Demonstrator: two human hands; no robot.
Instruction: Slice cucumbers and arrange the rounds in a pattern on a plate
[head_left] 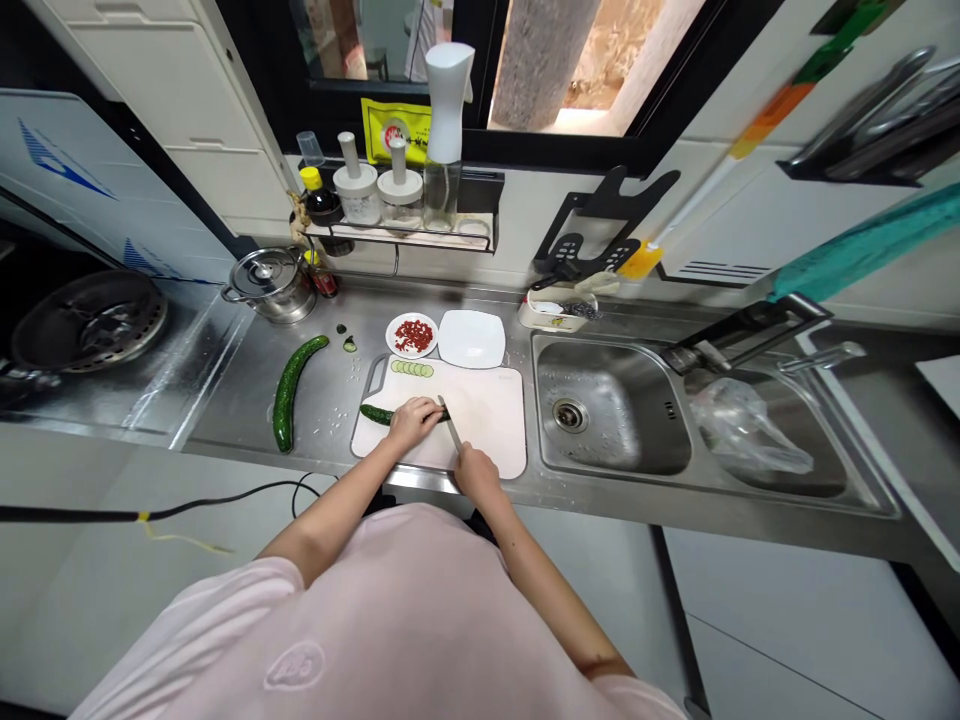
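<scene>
On a white cutting board lies a dark green cucumber piece. My left hand is closed over it, fingers pressing it to the board. My right hand grips the handle of a knife, whose blade stands at the cucumber's right end, close to my left fingertips. A row of overlapping cucumber slices rests along the board's upper left edge. Behind the board are a small plate of chopped red pieces and a white square plate. A whole cucumber lies on the counter to the left.
Cucumber scraps lie left of the board. A lidded steel pot stands at the back left, a wok beyond it. To the right is a double sink with a plastic bag. A wall rack holds jars and bottles.
</scene>
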